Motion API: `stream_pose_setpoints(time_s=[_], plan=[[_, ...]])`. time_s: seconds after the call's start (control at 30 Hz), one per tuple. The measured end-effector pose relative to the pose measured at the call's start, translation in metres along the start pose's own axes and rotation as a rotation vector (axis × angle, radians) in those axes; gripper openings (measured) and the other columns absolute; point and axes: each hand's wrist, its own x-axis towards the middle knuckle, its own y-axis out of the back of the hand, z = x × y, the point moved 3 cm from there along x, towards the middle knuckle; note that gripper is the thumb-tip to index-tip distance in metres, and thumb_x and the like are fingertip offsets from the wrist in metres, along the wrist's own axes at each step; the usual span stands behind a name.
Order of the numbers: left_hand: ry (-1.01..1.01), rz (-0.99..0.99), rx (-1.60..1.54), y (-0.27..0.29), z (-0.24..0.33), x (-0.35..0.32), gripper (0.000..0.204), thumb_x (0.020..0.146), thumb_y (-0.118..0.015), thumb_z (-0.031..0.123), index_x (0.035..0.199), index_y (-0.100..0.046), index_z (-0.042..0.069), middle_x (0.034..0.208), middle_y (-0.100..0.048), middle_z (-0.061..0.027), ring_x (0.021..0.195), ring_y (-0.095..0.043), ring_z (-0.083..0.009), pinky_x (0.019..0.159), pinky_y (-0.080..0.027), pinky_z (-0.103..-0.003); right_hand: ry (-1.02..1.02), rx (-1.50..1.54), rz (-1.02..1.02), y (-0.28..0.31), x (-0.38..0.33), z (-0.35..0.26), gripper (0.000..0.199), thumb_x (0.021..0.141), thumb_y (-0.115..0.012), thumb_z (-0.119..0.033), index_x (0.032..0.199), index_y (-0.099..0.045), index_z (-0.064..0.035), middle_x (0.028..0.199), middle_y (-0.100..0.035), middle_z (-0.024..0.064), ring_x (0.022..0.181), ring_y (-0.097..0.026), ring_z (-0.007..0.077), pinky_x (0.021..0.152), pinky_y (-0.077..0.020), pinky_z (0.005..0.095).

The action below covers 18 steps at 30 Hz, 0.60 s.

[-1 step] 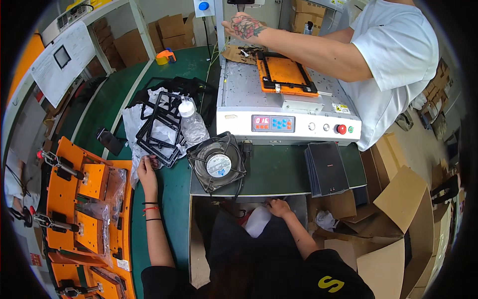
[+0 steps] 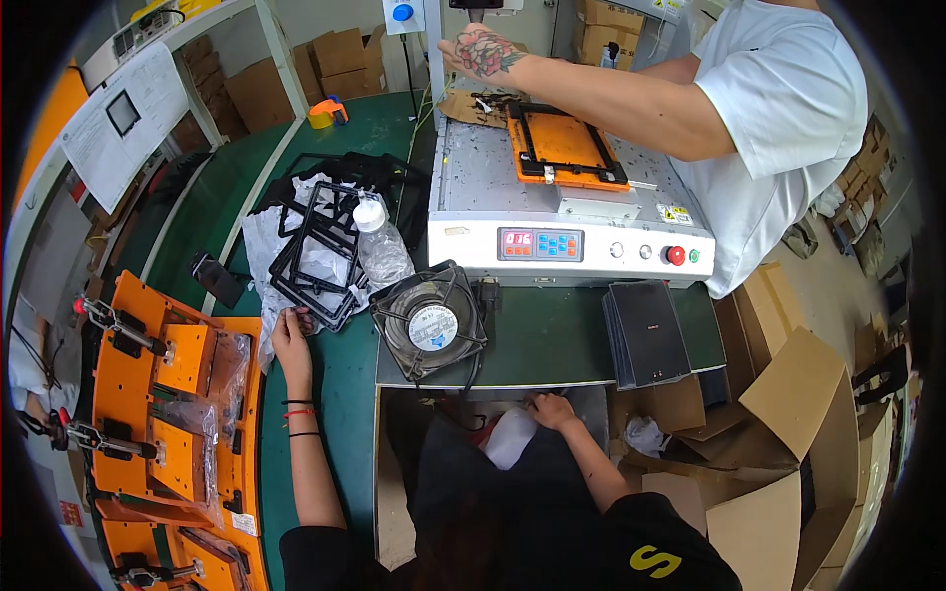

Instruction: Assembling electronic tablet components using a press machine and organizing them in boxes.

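Observation:
My left hand (image 2: 293, 345) rests on the green bench with its fingers curled at the edge of a crumpled white sheet (image 2: 260, 246). Several black rectangular frames (image 2: 307, 302) lie piled on that sheet, just beyond the fingertips. Whether the fingers pinch the sheet or a small piece is hidden. Below the front edge of the table, my right hand (image 2: 555, 412) is over my lap, fingers bent and close together. Beside it is a whitish, rounded thing (image 2: 510, 439) whose kind I cannot make out; anything inside the fingers is hidden.
A round fan (image 2: 432, 325) and clear bottle (image 2: 386, 254) stand between me and the machine (image 2: 473, 246). A co-worker's arm (image 2: 631, 103) reaches over its orange fixture (image 2: 567, 148). Dark flat panels (image 2: 647, 335) are stacked right; orange clamp jigs (image 2: 182, 443) left; cardboard boxes (image 2: 788, 394) lower right.

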Motion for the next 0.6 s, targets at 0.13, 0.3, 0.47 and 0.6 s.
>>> stream_pose_setpoints(time_s=[0.13, 0.3, 0.47, 0.6], plan=[[0.001, 0.001, 0.01, 0.0016, -0.0005, -0.0008, 0.036, 0.097, -0.04, 0.023, 0.084, -0.059, -0.004, 0.067, -0.053, -0.0015, 0.06, -0.046, -0.0079, 0.058, -0.039, -0.022, 0.002, -0.01, -0.007, 0.0002, -0.0005, -0.0012, 0.031, 0.085, -0.048, -0.031, 0.109, -0.057, -0.0138, 0.094, -0.064, 0.0172, 0.089, -0.062, 0.034, 0.079, -0.0482, 0.0466], [0.016, -0.003, -0.039, 0.0014, -0.0001, -0.0001, 0.036, 0.097, -0.04, 0.023, 0.085, -0.059, -0.004, 0.068, -0.053, -0.0015, 0.061, -0.046, -0.0078, 0.058, -0.039, -0.022, -0.008, -0.028, -0.021, -0.0027, 0.0003, 0.0002, 0.032, 0.085, -0.047, -0.031, 0.11, -0.056, -0.0136, 0.094, -0.065, 0.0166, 0.089, -0.062, 0.0337, 0.079, -0.0481, 0.0465], [0.015, -0.002, -0.016, 0.0014, 0.0, 0.0004, 0.035, 0.097, -0.04, 0.023, 0.085, -0.058, -0.004, 0.068, -0.053, -0.0015, 0.061, -0.046, -0.0079, 0.059, -0.039, -0.022, 0.008, -0.03, -0.023, -0.0027, 0.0001, -0.0003, 0.035, 0.085, -0.047, -0.032, 0.112, -0.055, -0.0122, 0.094, -0.064, 0.0168, 0.089, -0.061, 0.0339, 0.079, -0.0476, 0.0466], [0.011, -0.019, -0.032, 0.0013, 0.0002, -0.0004, 0.036, 0.098, -0.039, 0.025, 0.087, -0.059, -0.003, 0.07, -0.054, -0.0012, 0.062, -0.046, -0.0073, 0.059, -0.039, -0.021, 0.004, -0.03, -0.031, -0.0043, 0.0011, 0.0012, 0.035, 0.085, -0.047, -0.033, 0.112, -0.055, -0.0123, 0.094, -0.064, 0.0169, 0.089, -0.061, 0.0338, 0.079, -0.0475, 0.0467]])
